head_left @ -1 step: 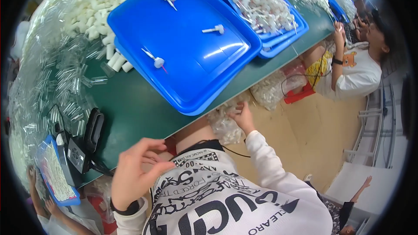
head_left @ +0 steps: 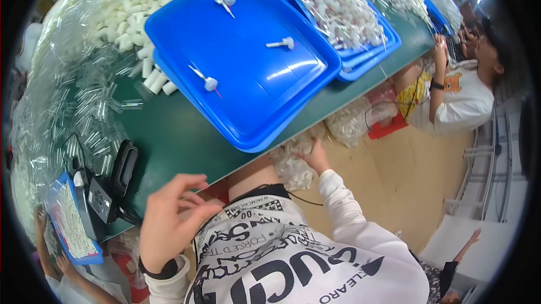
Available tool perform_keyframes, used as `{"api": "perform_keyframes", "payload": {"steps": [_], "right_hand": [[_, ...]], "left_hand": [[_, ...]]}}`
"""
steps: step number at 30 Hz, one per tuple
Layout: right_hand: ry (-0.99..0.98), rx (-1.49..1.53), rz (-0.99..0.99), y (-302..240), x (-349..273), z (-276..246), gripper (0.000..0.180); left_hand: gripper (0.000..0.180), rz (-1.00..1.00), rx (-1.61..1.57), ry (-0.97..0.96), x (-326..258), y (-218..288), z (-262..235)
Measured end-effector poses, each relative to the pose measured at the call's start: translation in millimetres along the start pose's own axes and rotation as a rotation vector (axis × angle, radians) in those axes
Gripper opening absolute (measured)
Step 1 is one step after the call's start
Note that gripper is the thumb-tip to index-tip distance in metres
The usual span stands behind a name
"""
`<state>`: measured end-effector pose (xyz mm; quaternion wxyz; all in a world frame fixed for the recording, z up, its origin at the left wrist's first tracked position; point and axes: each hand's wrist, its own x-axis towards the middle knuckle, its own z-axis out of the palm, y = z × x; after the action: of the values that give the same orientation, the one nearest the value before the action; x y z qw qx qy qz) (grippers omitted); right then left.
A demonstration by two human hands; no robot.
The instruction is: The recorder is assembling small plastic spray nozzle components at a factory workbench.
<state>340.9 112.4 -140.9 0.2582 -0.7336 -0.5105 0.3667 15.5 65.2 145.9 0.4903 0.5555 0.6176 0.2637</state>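
Note:
My left hand (head_left: pixel 176 219) hovers at the table's near edge, fingers loosely bent, thumb apart from them, with nothing seen in it. Below the edge, my right hand (head_left: pixel 316 157) reaches to a clear plastic bag (head_left: pixel 296 174) of small pale parts. Its thumb and fingers look spread, though the fingertips blend into the bag. On the table lies a blue tray (head_left: pixel 248 95), stacked on another. Three small white plastic pieces with thin stems rest in it: one at the far side (head_left: pixel 225 1), one at the right (head_left: pixel 282 43), one at the left (head_left: pixel 209 83).
Behind the tray are heaped white cylinders (head_left: pixel 127 25); clear tubes (head_left: pixel 93 101) spread leftward. Stacked blue trays (head_left: pixel 360 61) hold many stemmed white pieces (head_left: pixel 338 11). A black device (head_left: pixel 104 197) stands at the left edge. Other people sit at the right (head_left: pixel 462 95) and lower left.
My right hand has shifted slightly down and left against the bag, its fingers less plainly visible. My left hand is nearly in place. The whole view has moved a little.

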Motion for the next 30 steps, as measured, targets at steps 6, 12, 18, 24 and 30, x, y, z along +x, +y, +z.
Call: {"api": "perform_keyframes", "payload": {"steps": [6, 12, 18, 24, 30], "right_hand": [[-0.828, -0.472, -0.041, -161, -13, -79, 0.041], [-0.266, -0.314, -0.709, -316, 15, -125, 0.021], [-0.254, -0.763, -0.901, -320, 96, -99, 0.023], [-0.209, -0.828, -0.784, -326, 87, -91, 0.018], [-0.006, -0.830, -0.948, -363, 93, -70, 0.034]], "left_hand": [[0.039, 0.144, 0.354, 0.551, 52, -32, -30], [0.043, 0.307, 0.374, 0.451, 65, -23, -12], [0.042, 0.330, 0.390, 0.383, 28, 8, -14], [0.042, 0.125, 0.764, 0.696, 84, -50, -85], [0.021, 0.018, 0.942, 0.768, 119, -97, -104]]}}
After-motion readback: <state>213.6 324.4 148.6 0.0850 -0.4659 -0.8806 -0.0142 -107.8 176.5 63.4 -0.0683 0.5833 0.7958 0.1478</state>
